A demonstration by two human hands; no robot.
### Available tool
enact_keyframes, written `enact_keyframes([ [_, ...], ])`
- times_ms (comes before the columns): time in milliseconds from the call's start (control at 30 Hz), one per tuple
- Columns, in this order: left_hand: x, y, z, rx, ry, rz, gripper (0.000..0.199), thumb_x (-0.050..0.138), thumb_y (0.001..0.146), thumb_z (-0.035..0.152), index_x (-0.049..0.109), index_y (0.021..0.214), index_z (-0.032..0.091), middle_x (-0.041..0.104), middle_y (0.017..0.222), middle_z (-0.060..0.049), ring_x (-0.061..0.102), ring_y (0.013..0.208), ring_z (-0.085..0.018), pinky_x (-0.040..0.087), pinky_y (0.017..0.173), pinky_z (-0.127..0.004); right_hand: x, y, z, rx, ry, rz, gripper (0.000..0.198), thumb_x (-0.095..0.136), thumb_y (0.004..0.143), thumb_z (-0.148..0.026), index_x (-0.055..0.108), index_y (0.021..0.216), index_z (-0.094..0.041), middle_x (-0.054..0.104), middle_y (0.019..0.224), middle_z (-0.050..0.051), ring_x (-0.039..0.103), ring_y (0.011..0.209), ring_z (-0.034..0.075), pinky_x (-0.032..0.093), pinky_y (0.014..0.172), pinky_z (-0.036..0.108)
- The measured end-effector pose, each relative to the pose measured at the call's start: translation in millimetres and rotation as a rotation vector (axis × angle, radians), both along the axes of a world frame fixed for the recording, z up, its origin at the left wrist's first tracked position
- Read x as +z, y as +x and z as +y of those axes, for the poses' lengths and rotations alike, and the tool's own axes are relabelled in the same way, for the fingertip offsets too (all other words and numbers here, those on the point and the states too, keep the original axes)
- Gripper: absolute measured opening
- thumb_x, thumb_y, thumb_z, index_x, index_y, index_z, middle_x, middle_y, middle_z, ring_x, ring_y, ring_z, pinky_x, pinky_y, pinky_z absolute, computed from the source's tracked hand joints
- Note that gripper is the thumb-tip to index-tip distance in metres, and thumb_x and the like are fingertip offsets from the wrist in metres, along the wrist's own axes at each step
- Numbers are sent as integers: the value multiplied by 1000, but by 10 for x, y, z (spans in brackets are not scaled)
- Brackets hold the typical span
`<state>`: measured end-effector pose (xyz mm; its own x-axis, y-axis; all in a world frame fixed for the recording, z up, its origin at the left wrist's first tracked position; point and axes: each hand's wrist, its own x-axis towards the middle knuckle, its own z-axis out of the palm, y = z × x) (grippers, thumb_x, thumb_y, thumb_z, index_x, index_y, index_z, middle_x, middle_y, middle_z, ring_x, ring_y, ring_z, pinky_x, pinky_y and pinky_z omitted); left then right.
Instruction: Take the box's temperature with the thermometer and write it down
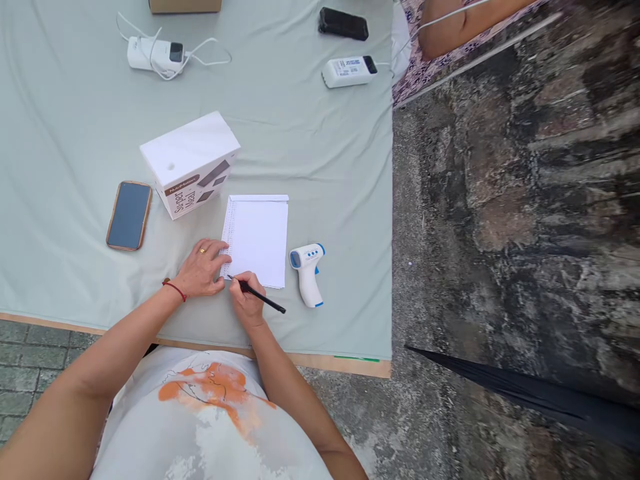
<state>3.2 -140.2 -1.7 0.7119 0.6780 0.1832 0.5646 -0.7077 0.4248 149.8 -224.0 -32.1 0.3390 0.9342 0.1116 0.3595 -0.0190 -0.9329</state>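
A white notepad [260, 240] lies on the cloth-covered table, with small writing down its left edge. My right hand [246, 300] grips a black pen [267, 301], its tip touching the lower left of the page. Fingers spread, my left hand [204, 268] rests flat on the pad's left edge and the cloth; it wears a ring and a red wrist string. To the right of the pad lies a white and blue infrared thermometer [309, 275]. Behind my left hand stands a white box [193, 163] with printed text.
A smartphone [129, 215] lies at the left. Farther back are a white device with a coiled cable [156, 55], another white corded device [349, 71], a black object [343, 24] and a cardboard box [185, 5]. Another person's arm [457, 23] shows beyond the table's right edge, near a stone wall [520, 173].
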Motion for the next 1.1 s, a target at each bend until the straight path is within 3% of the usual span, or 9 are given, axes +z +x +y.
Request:
enact_keyframes([
  [833,10,2,5,-7,14,-7,34,57,70,23,57,104,17,56,126,-14,51,117,-29,34,109,-48,10,-3,4,5,0,1,14,50,79,-30,52,69,-20,52,61,-2,46,57,13,40,57,26],
  [1100,17,-1,3,-1,0,1,34,57,71,23,58,105,17,56,127,-14,51,117,-29,34,109,-49,-24,-8,-15,-71,-36,34,16,50,79,-33,52,70,-20,50,62,-4,44,57,12,38,57,25],
])
